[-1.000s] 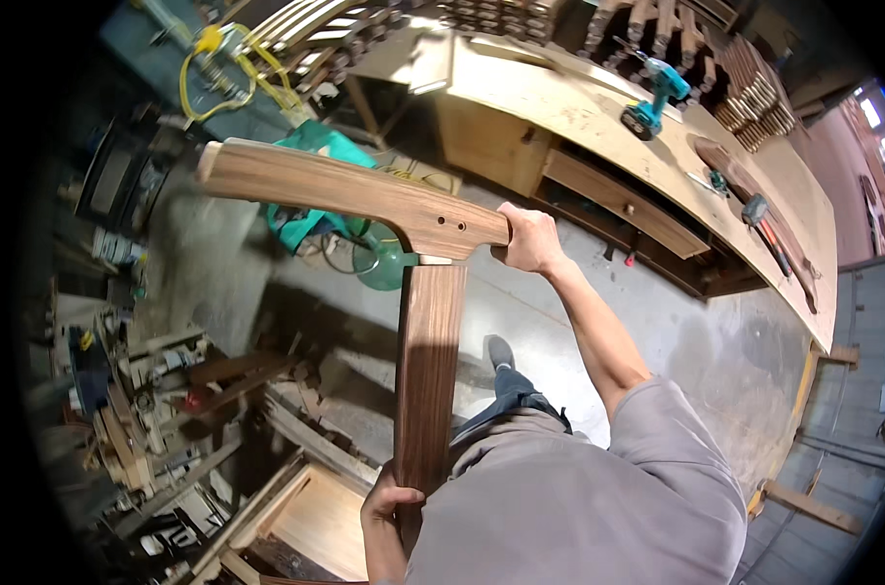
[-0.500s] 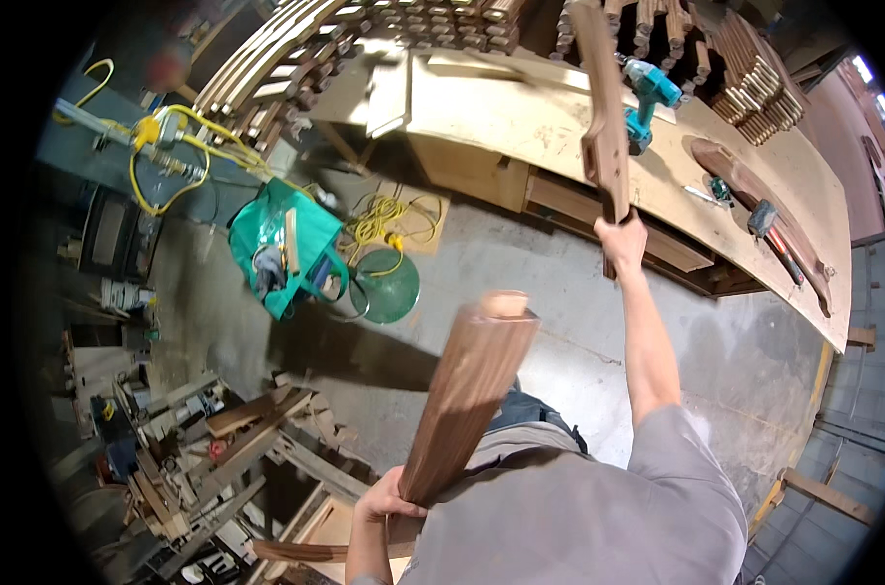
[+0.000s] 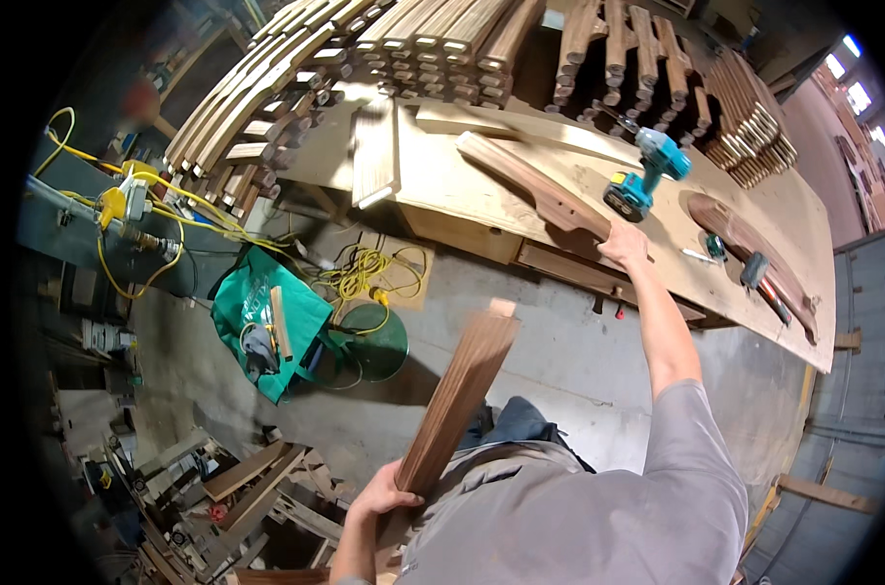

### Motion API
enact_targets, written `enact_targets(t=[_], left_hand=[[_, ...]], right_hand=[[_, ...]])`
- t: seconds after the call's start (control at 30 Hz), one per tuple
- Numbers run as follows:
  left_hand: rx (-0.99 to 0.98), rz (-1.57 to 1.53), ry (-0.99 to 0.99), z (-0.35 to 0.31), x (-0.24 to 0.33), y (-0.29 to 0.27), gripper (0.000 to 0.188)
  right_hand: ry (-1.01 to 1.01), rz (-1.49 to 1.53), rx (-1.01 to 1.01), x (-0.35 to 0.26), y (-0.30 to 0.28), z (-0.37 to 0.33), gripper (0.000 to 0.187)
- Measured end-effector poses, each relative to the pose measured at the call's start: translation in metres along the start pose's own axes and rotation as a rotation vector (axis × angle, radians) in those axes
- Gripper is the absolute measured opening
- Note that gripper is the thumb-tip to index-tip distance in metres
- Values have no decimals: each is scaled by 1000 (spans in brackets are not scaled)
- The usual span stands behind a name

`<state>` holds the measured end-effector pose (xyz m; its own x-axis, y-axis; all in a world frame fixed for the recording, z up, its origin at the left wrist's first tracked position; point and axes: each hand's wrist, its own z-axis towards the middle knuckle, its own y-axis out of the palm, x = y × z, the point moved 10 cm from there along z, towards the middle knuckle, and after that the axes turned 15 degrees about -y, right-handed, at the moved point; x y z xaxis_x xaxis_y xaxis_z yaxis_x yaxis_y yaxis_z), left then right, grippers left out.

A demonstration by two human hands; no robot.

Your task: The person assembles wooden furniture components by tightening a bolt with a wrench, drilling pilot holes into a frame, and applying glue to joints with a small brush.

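Observation:
My left hand (image 3: 386, 490) is wrapped around a long brown wooden board (image 3: 457, 400) close to my left side. That board tilts upward, with a pale tenon-like stub at its far end. With my arm stretched out, my right hand (image 3: 626, 244) grips the near end of a shaped wooden piece (image 3: 540, 185). This piece has a curved edge and small holes, and it lies slantwise over the workbench (image 3: 442, 175); whether it rests fully on the top I cannot tell. Just right of it stands a teal cordless drill (image 3: 652, 174).
Stacks of shaped wooden parts (image 3: 442, 39) line the bench's back. A curved wooden piece (image 3: 754, 249) and a hammer (image 3: 754, 271) lie at right. On the floor are a green bag (image 3: 262, 317), yellow cord (image 3: 360, 273) and a green round bin (image 3: 379, 346). Scrap wood (image 3: 238, 478) is heaped at lower left.
The shaped piece in my right hand has swung from nearly upright down to the left over the bench. The board in my left hand has shifted slightly left.

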<state>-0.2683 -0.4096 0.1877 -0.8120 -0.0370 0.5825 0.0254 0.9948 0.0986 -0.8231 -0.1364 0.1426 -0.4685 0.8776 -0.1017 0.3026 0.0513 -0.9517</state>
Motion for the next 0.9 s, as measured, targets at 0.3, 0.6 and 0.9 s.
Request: enact_targets(t=[0.3,0.6,0.9], left_hand=[[111,419,12,76,105,-12,86],[175,1027,-105,97,158,102,27],[2004,596,784,-154,177,48,84]], right_hand=[[-1235,47,381,-271,-100,-171,64],[-1121,567,-1159,-267,77,-248,91],[-1131,612,-817,-188,31,-247,96]])
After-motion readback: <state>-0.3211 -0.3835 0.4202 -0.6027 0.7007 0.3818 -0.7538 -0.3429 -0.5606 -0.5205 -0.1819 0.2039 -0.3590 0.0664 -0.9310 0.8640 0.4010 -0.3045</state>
